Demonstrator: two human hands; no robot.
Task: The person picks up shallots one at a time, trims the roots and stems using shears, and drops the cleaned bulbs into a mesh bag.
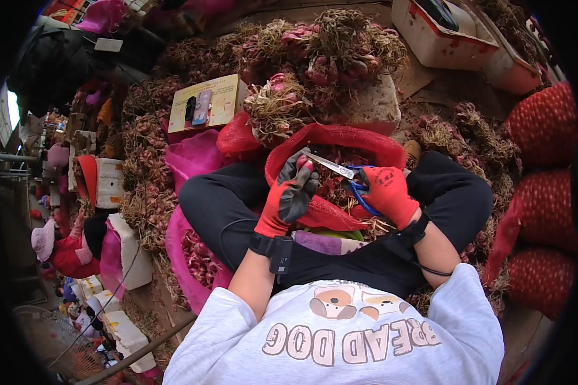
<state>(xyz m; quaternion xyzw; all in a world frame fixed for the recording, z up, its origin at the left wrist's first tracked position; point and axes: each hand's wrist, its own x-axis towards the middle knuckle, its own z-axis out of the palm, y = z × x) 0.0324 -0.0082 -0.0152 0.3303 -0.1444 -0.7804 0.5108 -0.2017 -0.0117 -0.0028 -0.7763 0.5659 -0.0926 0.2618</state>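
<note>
My left hand [293,191], in a red glove with a grey palm, is closed on a small reddish shallot [306,165]. In my right hand [386,191], gloved in red, is a pair of scissors [332,166] with blue handles. Their blades point left, and the tips reach close to the shallot. Below both hands, between my legs, sits a red mesh bag [340,136] with its rim rolled open. Shallots and dry trimmings lie inside it, partly hidden by the scissors and my hands.
Bundles of shallots with dry stalks [279,102] lie ahead. A yellow box [221,96] bears a phone [201,106]. To the left a pink mesh bag [180,240] holds shallots; full red sacks [546,205] are stacked at right. Another person [74,253] sits far left.
</note>
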